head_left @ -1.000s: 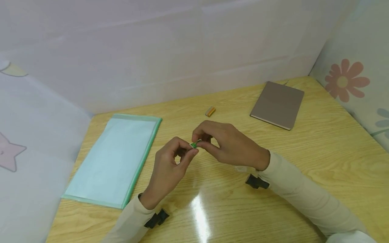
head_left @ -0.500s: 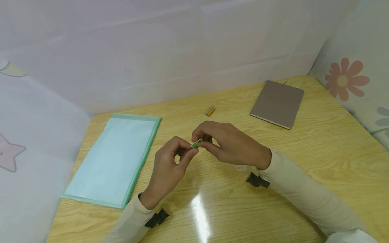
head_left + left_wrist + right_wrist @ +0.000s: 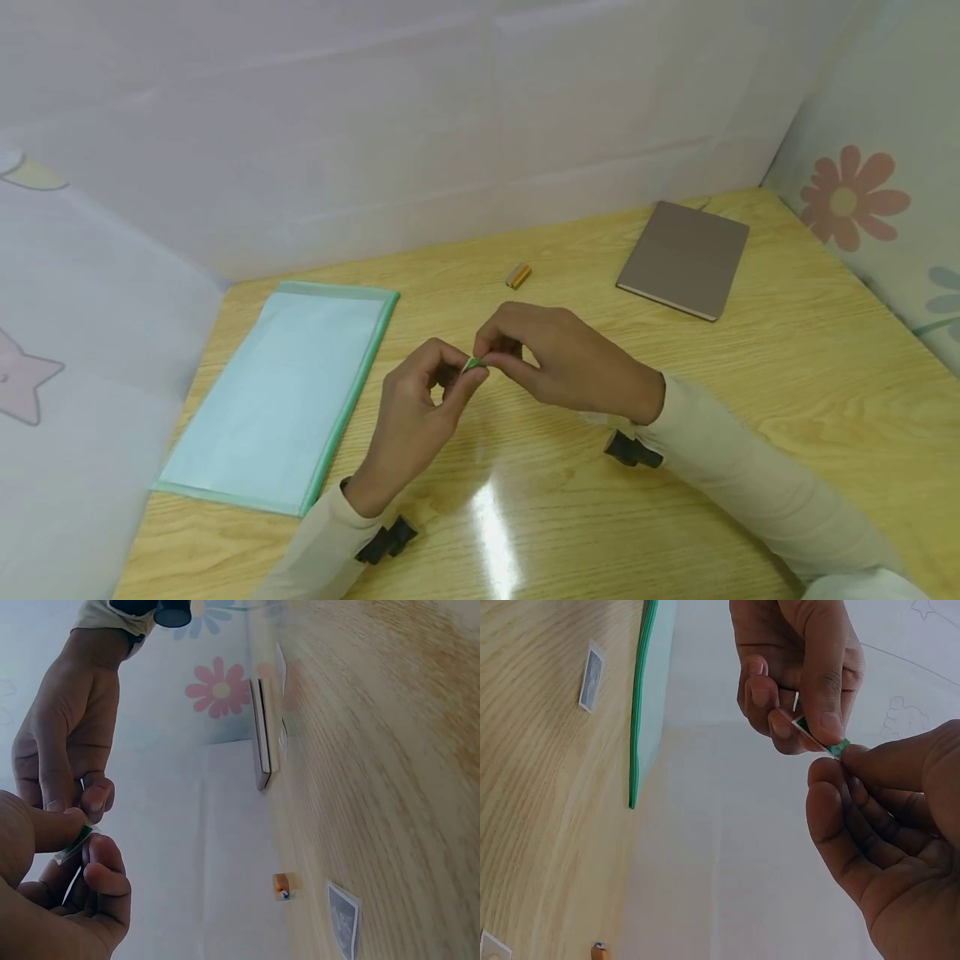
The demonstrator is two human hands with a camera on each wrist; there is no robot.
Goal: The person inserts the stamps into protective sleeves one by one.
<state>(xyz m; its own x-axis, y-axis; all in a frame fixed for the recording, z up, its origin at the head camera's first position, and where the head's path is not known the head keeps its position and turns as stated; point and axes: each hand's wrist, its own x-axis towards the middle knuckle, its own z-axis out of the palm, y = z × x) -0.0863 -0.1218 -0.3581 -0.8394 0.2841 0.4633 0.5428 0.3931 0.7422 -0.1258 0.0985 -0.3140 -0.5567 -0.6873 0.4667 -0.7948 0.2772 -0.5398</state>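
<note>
Between the two hands is a small, thin, flat green piece with a white edge (image 3: 472,364), stamp-like in size. My left hand (image 3: 420,417) pinches it between thumb and index finger. From the other side, the thumb and index finger of my right hand (image 3: 573,358) pinch its end, as the right wrist view shows with the green piece (image 3: 821,740) slanting between both sets of fingertips. Most of it is covered by fingers in the left wrist view, where only a green strip (image 3: 79,838) with a clear or whitish edge shows. Both hands are held above the wooden table (image 3: 555,517).
A mint-green folder (image 3: 277,400) lies at left, a brown notebook (image 3: 686,260) at back right. A small orange-and-grey piece (image 3: 518,276) lies behind the hands. The wrist views show small white-bordered pictures (image 3: 343,919) on the table. A pale piece (image 3: 595,417) lies by the right wrist.
The right fingertips have shifted slightly left and down towards the left ones. The green piece has turned, and less of it shows than half a second ago. The left hand stays nearly still.
</note>
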